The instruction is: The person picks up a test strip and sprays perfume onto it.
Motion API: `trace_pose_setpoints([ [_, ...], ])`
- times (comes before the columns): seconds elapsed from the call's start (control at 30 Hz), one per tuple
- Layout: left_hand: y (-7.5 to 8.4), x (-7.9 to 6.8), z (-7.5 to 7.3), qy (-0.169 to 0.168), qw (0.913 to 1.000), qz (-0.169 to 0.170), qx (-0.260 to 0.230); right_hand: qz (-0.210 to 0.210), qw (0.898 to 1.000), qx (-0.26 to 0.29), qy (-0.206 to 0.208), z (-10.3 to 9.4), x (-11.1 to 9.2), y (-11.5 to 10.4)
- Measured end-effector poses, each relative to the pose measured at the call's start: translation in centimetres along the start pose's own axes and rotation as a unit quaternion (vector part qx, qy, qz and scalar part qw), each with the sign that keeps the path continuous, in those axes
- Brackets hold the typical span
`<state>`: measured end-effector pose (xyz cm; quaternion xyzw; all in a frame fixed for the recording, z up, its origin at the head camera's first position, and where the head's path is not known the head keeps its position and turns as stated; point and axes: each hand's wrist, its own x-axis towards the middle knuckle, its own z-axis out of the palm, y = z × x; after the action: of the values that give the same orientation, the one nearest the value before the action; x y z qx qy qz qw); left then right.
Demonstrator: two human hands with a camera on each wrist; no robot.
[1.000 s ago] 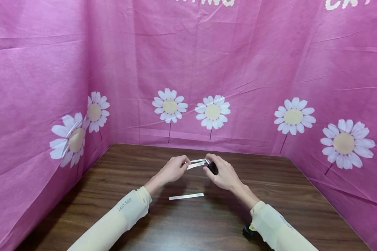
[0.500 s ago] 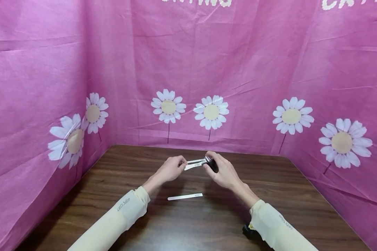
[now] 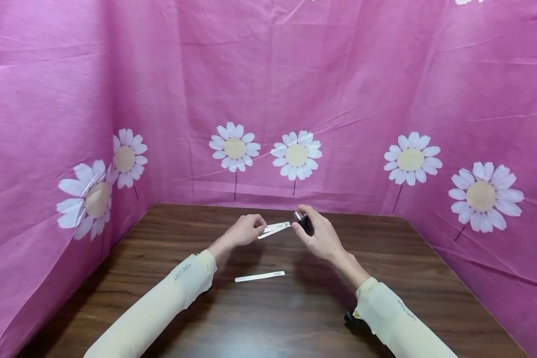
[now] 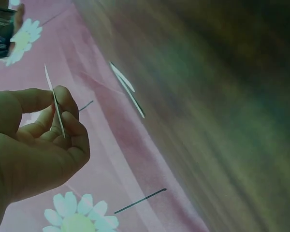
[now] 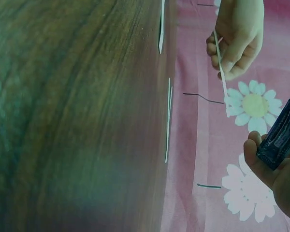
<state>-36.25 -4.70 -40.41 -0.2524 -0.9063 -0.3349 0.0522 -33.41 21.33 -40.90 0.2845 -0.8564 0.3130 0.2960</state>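
My left hand [image 3: 246, 230] pinches a white paper strip [image 3: 276, 227] between thumb and fingers, its printed end pointing right. Edge-on, the same strip [image 4: 55, 99] looks like a thin sliver in the left wrist view. To the right, my right hand [image 3: 319, 237] holds a small black bottle [image 3: 306, 226] with a silver top, which faces the strip's printed end across a short gap. In the right wrist view the bottle [image 5: 279, 140] looks dark and rectangular, partly cut off. A second white strip [image 3: 264, 235] lies beneath the held one in the head view.
Nearer the body, another white strip [image 3: 259, 276] with a printed right end lies on the dark wooden table [image 3: 197, 318]. A pink cloth [image 3: 268, 74] with printed daisies rises around the table's back and sides. A black object [image 3: 354, 319] shows beneath the right sleeve.
The held strip has shifted away from the body, now overlapping the strip behind it. The bottle has drawn back a little to the right, widening the gap. The whole head view has shifted slightly.
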Motion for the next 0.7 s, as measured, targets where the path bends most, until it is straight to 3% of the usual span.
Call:
trace_pose_setpoints([
  [0.23,-0.1,2.1,0.8,-0.039,0.9987,-0.004,0.033,0.006,1.000,-0.003,0.009,-0.3,0.2,0.4],
  [0.5,-0.6,3.6,2.7,-0.091,0.9951,-0.039,-0.004,0.005,1.000,-0.008,0.006,-0.3,0.1,0.4],
  [0.7,-1.4,4.5,3.7,-0.100,0.9934,-0.055,0.010,0.002,1.000,-0.010,0.013,-0.5,0.2,0.6],
])
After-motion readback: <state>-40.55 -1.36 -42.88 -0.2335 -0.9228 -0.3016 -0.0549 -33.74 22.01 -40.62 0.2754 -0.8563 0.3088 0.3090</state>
